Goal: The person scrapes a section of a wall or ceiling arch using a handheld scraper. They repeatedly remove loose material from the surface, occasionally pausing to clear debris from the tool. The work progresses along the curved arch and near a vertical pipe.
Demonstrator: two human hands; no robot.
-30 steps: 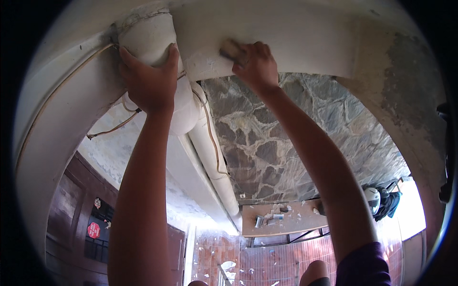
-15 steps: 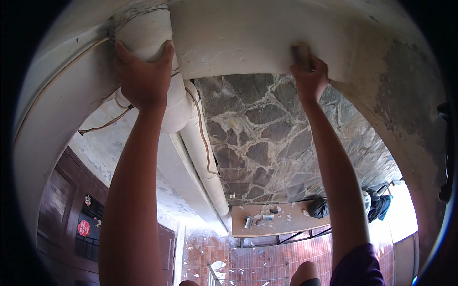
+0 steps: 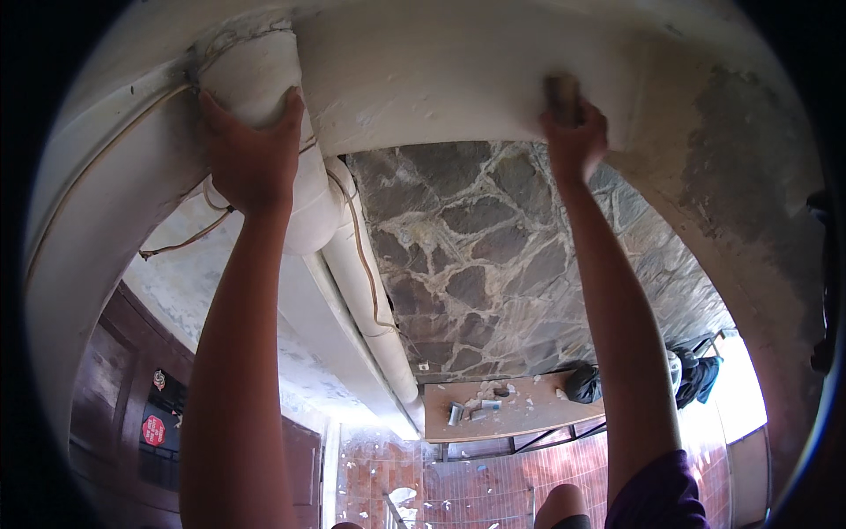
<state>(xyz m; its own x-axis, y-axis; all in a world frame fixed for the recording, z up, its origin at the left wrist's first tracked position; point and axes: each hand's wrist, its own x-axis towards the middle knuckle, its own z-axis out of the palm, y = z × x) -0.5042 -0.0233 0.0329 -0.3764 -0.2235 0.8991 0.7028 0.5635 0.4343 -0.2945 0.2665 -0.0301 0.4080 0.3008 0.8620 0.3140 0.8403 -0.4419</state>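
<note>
High at the left, my left hand [image 3: 253, 160] is wrapped round a thick white pipe [image 3: 258, 79], thumb on one side and fingers on the other. My right hand [image 3: 577, 141] is raised at the upper right, its fingers closed on a small brownish block [image 3: 561, 99]. The block is blurred, so its exact kind does not show. It lies against the off-white painted beam [image 3: 423, 79] overhead, near the beam's lower edge. Both arms are stretched upward.
A thin cable [image 3: 97, 150] runs along the left. Behind stands a stone wall [image 3: 476, 238]. Below, a wooden bench [image 3: 538, 410] bears scraper-like tools, paint flakes and dark bags [image 3: 583, 385]. The reddish tiled floor [image 3: 379, 476] has scattered flakes. A brown door [image 3: 101, 370] is at lower left.
The view has shifted slightly, so the pipe and my left hand sit a little further left and lower. My right hand keeps the block against the beam, nearly in the same place.
</note>
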